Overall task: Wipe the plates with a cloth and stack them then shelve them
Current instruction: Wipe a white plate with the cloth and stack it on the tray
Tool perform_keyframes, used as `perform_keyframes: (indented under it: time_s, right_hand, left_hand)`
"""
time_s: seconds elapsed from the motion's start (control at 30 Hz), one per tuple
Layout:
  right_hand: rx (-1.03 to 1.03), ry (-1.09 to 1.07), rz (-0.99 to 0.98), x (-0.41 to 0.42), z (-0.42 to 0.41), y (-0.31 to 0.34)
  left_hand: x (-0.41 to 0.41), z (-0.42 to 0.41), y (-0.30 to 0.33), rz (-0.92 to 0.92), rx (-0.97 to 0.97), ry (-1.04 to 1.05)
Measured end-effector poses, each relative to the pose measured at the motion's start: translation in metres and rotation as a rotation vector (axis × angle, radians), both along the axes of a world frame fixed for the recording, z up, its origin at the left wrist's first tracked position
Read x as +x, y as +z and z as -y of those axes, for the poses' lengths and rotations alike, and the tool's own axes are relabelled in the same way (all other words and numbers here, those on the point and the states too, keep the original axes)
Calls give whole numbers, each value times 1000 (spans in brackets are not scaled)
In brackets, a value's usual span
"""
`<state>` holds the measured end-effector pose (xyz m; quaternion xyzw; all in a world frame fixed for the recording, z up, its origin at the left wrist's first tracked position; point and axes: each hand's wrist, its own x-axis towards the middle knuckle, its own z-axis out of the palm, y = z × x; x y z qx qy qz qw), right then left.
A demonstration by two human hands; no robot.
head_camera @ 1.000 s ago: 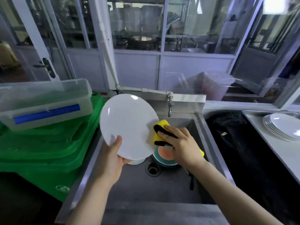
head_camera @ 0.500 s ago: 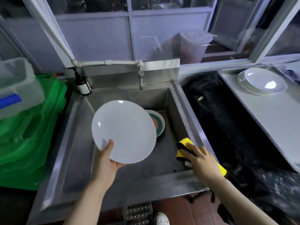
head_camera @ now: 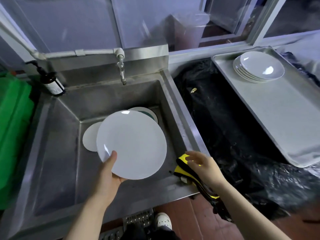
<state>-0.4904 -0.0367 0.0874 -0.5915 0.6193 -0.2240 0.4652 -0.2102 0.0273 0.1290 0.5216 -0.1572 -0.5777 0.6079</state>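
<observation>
The left hand (head_camera: 108, 175) is gripping a white plate (head_camera: 131, 144) by its near rim, thumb lying on top, holding it tilted over the sink (head_camera: 57, 153). Just right of it, the right hand (head_camera: 204, 168) is hovering with fingers spread and relaxed over the yellow cloth (head_camera: 183, 166), which is draping over the sink's corner beneath the palm. Beyond the right hand, wiped plates (head_camera: 258, 69) are sitting stacked on a tray (head_camera: 277, 118).

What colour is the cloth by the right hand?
Yellow with black edging, on the folded cloth at the steel sink's corner; head view.
</observation>
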Motion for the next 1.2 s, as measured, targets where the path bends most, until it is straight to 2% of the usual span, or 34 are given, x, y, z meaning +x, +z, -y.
perform_keyframes:
  time_s: [0.1,0.17,0.23,0.33,0.5,0.8,1.07,1.2]
  right_hand:
    - [277,-170,372,11,1,10]
    - [447,-202,568,20,0,17]
    - [544,-209,687,31,-4,23]
    - [558,-171,776,45,-8,30]
    - [467,-205,798,45,-14,36]
    - [316,-432,797,3,-35,23]
    - [231,-574,865,-85,-9,22]
    - [212,-645,887,-146,15,28]
  left_hand:
    - [1,0,4,20,36,-76]
    - [4,1,5,-1,46,-126]
    - [9,3,7,-24,49,-184]
    - [14,5,8,-26,50,-259]
    - [19,12,2,-29,79,-373]
    - [-23,34,-6,9,118,-561]
    - [-100,90,13,113,1,-652]
    - [-151,122,22,123,-34,-621]
